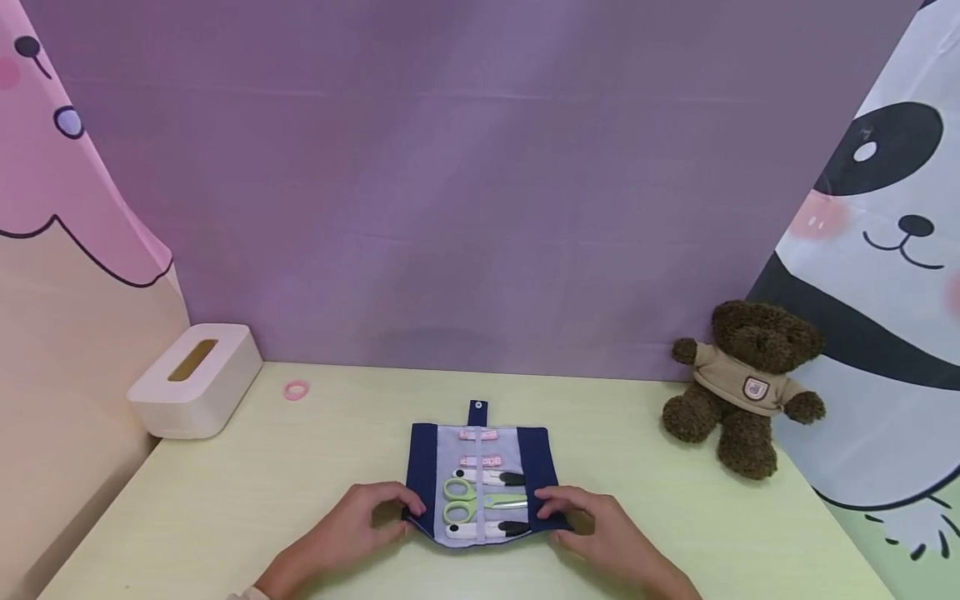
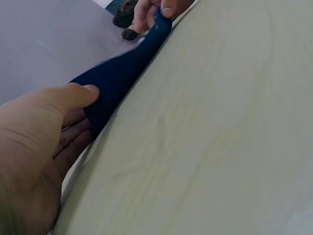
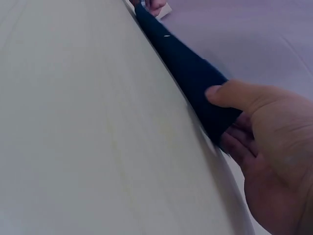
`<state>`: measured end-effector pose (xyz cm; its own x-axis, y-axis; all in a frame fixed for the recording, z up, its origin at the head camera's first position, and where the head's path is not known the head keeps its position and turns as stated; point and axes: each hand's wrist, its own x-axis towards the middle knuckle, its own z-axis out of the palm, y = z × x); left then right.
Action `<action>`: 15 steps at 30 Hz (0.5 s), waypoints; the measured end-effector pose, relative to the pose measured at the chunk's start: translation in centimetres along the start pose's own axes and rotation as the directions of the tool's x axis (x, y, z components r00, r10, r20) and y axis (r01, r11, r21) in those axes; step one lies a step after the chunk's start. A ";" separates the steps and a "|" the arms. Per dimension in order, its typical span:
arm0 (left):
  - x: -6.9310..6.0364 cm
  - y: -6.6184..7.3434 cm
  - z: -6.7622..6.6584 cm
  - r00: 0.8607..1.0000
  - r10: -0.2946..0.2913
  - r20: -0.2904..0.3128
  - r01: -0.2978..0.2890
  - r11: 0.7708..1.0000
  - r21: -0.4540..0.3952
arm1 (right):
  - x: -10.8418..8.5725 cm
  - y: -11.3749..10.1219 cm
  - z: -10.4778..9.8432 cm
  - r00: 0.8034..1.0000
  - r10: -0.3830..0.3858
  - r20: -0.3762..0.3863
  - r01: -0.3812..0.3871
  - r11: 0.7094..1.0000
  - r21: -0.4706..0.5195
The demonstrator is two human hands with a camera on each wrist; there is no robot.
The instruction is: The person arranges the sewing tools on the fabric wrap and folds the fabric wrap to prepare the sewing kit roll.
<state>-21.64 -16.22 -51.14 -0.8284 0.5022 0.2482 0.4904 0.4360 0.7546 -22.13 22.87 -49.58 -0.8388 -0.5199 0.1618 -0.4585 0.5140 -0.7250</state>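
A navy fabric tool pouch (image 1: 423,467) lies unfolded on the table, its near edge lifted a little. My left hand (image 1: 367,521) pinches its near left corner, and my right hand (image 1: 600,533) pinches the near right corner. Both wrist views show the thumb on the navy outer side (image 2: 115,81) with fingers behind. Under a pale central strap sit green-handled scissors (image 1: 459,502), two white-and-black tools (image 1: 468,531) and two small pink items (image 1: 480,461) whose kind is too small to tell. A snap tab (image 1: 477,412) points away from me at the far edge.
A white tissue box (image 1: 195,392) stands at the table's back left, with a pink ring (image 1: 296,390), perhaps a tape roll, beside it. At the back right sits a brown teddy bear (image 1: 750,383). A purple curtain (image 1: 480,208) hangs behind the table (image 1: 300,458).
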 end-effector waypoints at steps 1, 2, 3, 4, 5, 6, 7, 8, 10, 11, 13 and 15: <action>0.0 -0.1 0.0 1.000 -0.005 -0.009 0.005 1.000 -0.012 | 0.1 0.1 0.0 0.999 -0.026 -0.018 0.027 0.999 0.017; 0.1 -0.2 -0.1 1.000 -0.012 -0.016 0.012 1.000 -0.029 | 0.2 0.1 0.0 0.999 -0.036 -0.031 0.037 0.999 0.037; 0.1 -0.3 -0.1 1.000 -0.021 -0.022 0.020 0.999 -0.046 | 0.4 0.2 0.0 0.998 -0.035 -0.042 0.037 0.998 0.056; 0.2 -0.4 -0.1 0.999 -0.030 -0.027 0.028 0.998 -0.064 | 0.5 0.2 -0.1 0.998 -0.030 -0.051 0.033 0.997 0.072; 0.2 -0.5 -0.1 0.999 -0.040 -0.033 0.037 0.996 -0.079 | 0.7 0.3 -0.1 0.998 -0.016 -0.058 0.021 0.996 0.091; 0.3 -0.6 -0.1 0.998 -0.048 -0.040 0.044 0.995 -0.094 | 0.8 0.4 -0.2 0.998 0.003 -0.062 0.003 0.994 0.110; 0.4 -0.7 -0.1 0.997 -0.052 -0.049 0.047 0.994 -0.103 | 1.0 0.5 -0.2 0.998 0.024 -0.066 -0.015 0.991 0.129; 0.5 -0.8 -0.1 0.997 -0.051 -0.059 0.044 0.993 -0.109 | 1.1 0.5 -0.3 0.997 0.040 -0.070 -0.029 0.988 0.150; 0.7 -0.9 0.0 0.996 -0.040 -0.083 0.031 0.993 -0.114 | 1.4 0.7 -0.3 0.995 0.057 -0.077 -0.041 0.980 0.194; 0.8 -1.0 0.0 0.995 -0.039 -0.093 0.028 0.993 -0.117 | 1.5 0.7 -0.3 0.995 0.055 -0.082 -0.037 0.977 0.211; 1.0 -1.0 0.0 0.993 -0.032 -0.110 0.018 0.991 -0.129 | 1.7 0.8 -0.3 0.994 0.050 -0.093 -0.027 0.972 0.234; 1.2 -1.0 0.1 0.992 -0.025 -0.125 0.006 0.989 -0.147 | 1.9 1.0 -0.3 0.994 0.031 -0.108 -0.002 0.967 0.257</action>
<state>-23.15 -15.98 -51.68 -0.8677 0.3938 0.3034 0.4401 0.3249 0.8371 -24.29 22.55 -49.80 -0.8793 -0.4271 0.2105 -0.3659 0.3230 -0.8728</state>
